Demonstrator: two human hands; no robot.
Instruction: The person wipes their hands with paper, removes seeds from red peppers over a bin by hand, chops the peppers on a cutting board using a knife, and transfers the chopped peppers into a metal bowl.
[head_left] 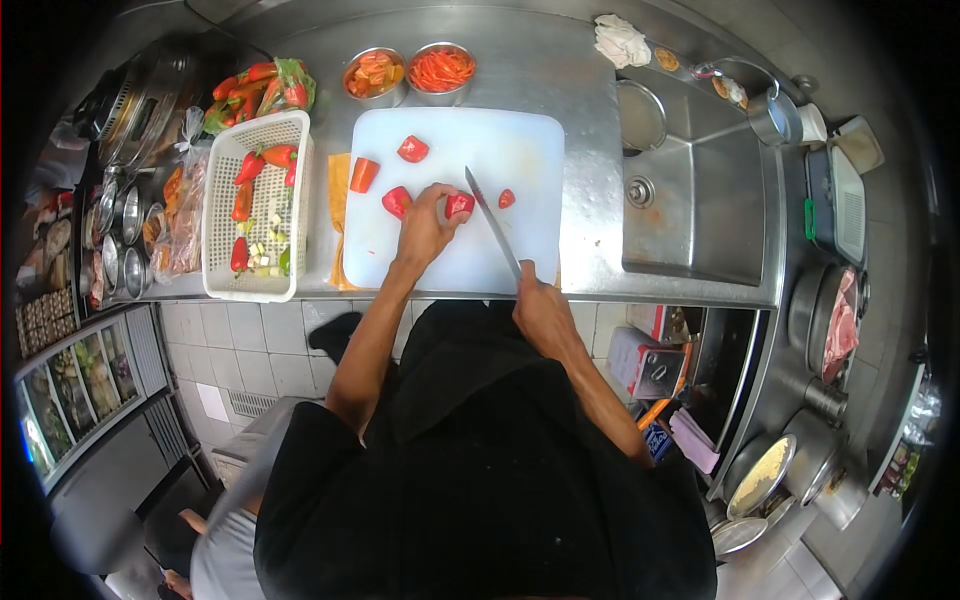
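On the white cutting board (430,255), my left hand (426,222) grips a piece of red pepper (460,205) between its fingers. My right hand (541,300) is closed round the handle of a knife (492,222), whose blade slants up and left, just right of that piece. Another red piece (396,202) lies against the left side of my left hand. Farther up the board are a red piece (413,149) and an orange-red piece (364,175). A small red bit (507,198) rests right of the blade.
Two metal bowls of cut peppers (375,73) (441,70) stand behind the board. A white basket (215,215) with peppers and scraps is at the left, a bag of peppers (290,88) behind it. The sink (690,215) lies right. Another person's sleeve (228,560) shows lower left.
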